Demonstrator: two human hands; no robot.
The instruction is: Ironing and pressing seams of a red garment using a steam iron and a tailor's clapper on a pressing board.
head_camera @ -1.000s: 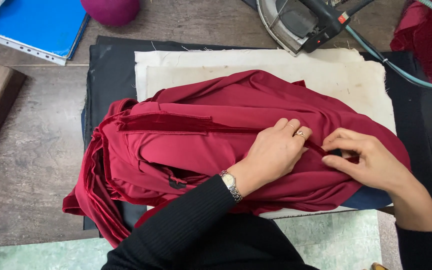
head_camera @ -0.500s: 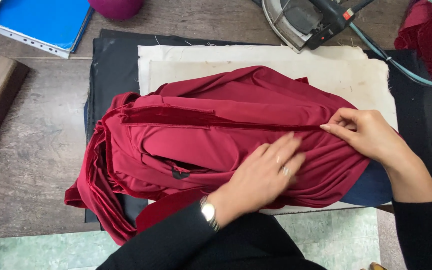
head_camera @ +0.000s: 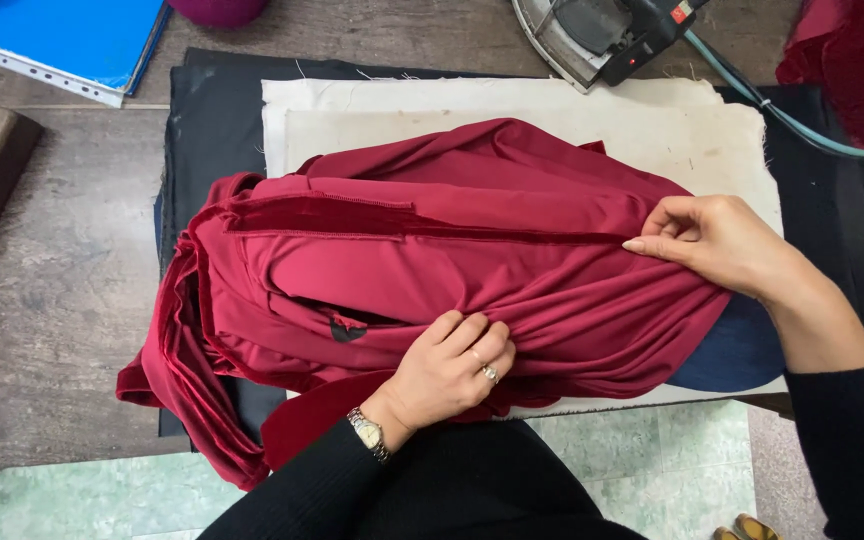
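My left hand (head_camera: 447,365) has slid down, both hands now pinching the red garment (head_camera: 432,270) on the cream pad (head_camera: 512,125) topping the wooden table (head_camera: 52,270).

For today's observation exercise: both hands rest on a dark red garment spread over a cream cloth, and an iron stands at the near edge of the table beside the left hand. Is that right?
Not quite. The iron stands at the far edge, beyond the cream cloth, as the head view shows. The left hand and right hand do rest on the dark red garment.
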